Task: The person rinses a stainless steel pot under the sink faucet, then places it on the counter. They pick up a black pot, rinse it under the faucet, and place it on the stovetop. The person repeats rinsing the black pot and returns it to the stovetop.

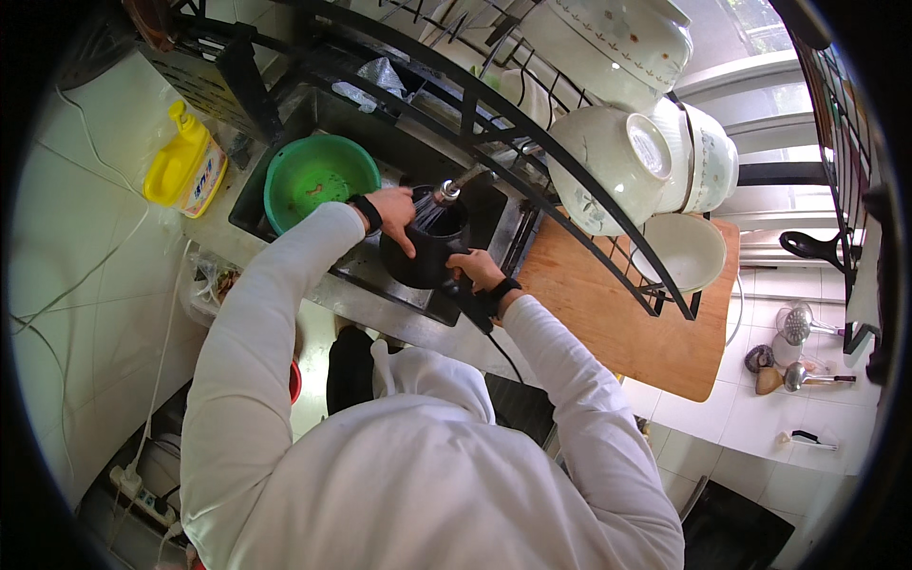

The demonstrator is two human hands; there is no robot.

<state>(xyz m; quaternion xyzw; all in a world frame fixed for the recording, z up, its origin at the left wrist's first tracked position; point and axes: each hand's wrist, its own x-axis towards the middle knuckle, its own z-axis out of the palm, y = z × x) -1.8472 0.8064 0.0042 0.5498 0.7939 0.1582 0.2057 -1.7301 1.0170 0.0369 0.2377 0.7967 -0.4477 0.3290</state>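
Note:
Water runs from a metal faucet (447,191) into a dark pot (417,260) with a round body, held over the sink (249,206). My left hand (394,214) lies on the pot's rim at its left side, fingers over the edge. At the pot's right side my right hand (476,269) grips it close to the black handle, which points down and right; a thin black cord hangs near the handle's end. Just left of my left hand stands a green plastic basin (320,182) with a little water and small scraps in it.
A black dish rack (563,206) with stacked bowls (613,171) arches over the sink's right side. A wooden board (570,299) lies right of the sink. A yellow detergent bottle (189,171) stands at the left. Ladles (798,374) hang on the right wall.

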